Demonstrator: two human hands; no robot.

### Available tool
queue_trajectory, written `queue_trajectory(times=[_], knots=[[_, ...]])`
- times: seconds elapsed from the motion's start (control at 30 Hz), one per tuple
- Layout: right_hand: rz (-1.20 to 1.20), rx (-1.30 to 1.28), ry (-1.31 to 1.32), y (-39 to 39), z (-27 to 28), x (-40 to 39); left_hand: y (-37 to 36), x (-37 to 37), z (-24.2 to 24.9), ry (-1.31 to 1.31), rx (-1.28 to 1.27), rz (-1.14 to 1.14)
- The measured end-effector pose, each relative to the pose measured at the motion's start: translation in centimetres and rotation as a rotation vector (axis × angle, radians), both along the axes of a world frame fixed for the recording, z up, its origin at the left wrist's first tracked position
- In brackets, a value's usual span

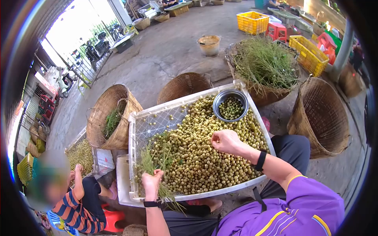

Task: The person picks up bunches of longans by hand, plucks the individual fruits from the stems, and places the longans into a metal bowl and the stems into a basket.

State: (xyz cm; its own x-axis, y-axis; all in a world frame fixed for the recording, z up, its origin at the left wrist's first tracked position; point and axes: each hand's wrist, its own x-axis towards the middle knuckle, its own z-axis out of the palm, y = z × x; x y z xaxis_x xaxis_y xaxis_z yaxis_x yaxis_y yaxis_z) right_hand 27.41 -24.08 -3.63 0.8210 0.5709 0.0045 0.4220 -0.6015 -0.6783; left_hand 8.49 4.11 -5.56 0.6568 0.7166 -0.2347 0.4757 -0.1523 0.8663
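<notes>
A white plastic tray (201, 195) holds a heap of small round yellow-brown fruits (204, 157). At its left side my left hand (152, 181) is closed on a bunch of thin green stems (166, 157). Over the fruits, right of the middle, my right hand (226, 141) has its fingers pinched together; whatever is between them is too small to make out. A metal bowl (216, 108) with greener fruits sits at the tray's back right corner.
Woven baskets (106, 114) stand behind the tray and another (321, 118) at the right. A large basket (264, 65) is heaped with stems. Farther back are a bucket (209, 46) and yellow crates (252, 23). A co-worker (80, 208) sits at the left by another tray.
</notes>
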Motion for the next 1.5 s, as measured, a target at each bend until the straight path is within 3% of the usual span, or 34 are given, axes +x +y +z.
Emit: queue_trajectory(times=[0.17,0.23,0.27,0.3,0.4,0.43,0.47,0.5,0.57,0.63,0.77,0.83,0.9,0.93,0.97,1.07,1.13,1.2,1.27,1.3,1.4,1.5], knots=[[0.109,0.038,0.204,-0.2,1.5,-0.1,-7.1,2.6,5.8,-0.277,0.031,-0.291],[0.275,0.031,0.302,0.0,1.2,-0.3,-9.8,3.6,7.2,-0.180,0.394,-0.435],[0.315,0.057,0.328,0.1,1.5,-0.6,-10.6,4.2,7.4,-0.096,0.446,-0.487],[0.318,0.058,0.327,0.2,1.7,-0.8,-10.5,4.6,5.8,-0.083,0.644,-0.546],[0.430,0.146,0.552,0.3,2.3,-1.2,-11.3,5.3,5.4,0.031,0.617,-0.656],[0.423,0.150,0.553,0.2,2.0,-1.2,-11.6,5.2,5.8,0.049,0.459,-0.628],[0.391,0.244,0.749,0.1,1.2,-1.2,-11.8,5.3,6.1,0.067,0.303,-0.598],[0.355,0.342,0.944,0.1,0.4,-1.2,-11.5,5.3,5.4,0.068,0.306,-0.608],[0.349,0.389,1.019,-0.2,-0.7,-1.3,-10.6,4.9,3.5,0.004,-0.069,-0.551],[0.244,0.551,1.280,-0.3,-1.4,-1.8,-10.8,4.4,3.3,-0.025,-0.109,-0.509],[0.165,0.708,1.432,0.3,-2.8,-4.5,-11.0,3.6,3.4,-0.018,-0.257,-0.400],[0.130,0.613,1.184,0.3,-3.6,-4.9,-10.2,3.1,3.4,0.022,-0.272,-0.327],[0.120,0.167,0.408,0.9,-4.6,-4.4,-8.8,2.5,2.8,-0.005,-0.228,-0.239],[0.101,0.138,0.234,1.4,-4.8,-4.5,-8.2,2.1,2.1,-0.037,-0.245,-0.210],[0.101,0.140,0.235,2.0,-5.0,-4.7,-7.7,1.9,1.5,-0.074,-0.261,-0.180],[0.189,0.137,-0.230,4.0,-5.9,-5.2,-7.6,1.1,0.6,-0.027,-0.321,-0.169],[0.208,0.098,-0.257,4.1,-7.5,-5.0,-8.5,0.4,-0.2,-0.158,-0.395,-0.126],[0.203,0.028,-0.267,5.1,-8.5,-4.6,-9.2,0.5,-0.2,-0.034,-0.308,-0.043],[0.181,0.039,-0.284,5.1,-7.8,-4.3,-9.3,0.4,-1.7,-0.099,-0.287,-0.007],[0.185,0.010,-0.239,5.1,-7.3,-4.3,-9.2,0.6,-3.3,-0.190,-0.392,0.031],[0.086,0.125,-0.078,5.3,-4.4,-4.8,-10.1,1.8,-3.3,-0.270,-0.587,0.045],[0.078,0.162,0.026,5.3,-2.2,-5.4,-11.2,3.9,-2.5,-0.384,-0.562,0.008]])
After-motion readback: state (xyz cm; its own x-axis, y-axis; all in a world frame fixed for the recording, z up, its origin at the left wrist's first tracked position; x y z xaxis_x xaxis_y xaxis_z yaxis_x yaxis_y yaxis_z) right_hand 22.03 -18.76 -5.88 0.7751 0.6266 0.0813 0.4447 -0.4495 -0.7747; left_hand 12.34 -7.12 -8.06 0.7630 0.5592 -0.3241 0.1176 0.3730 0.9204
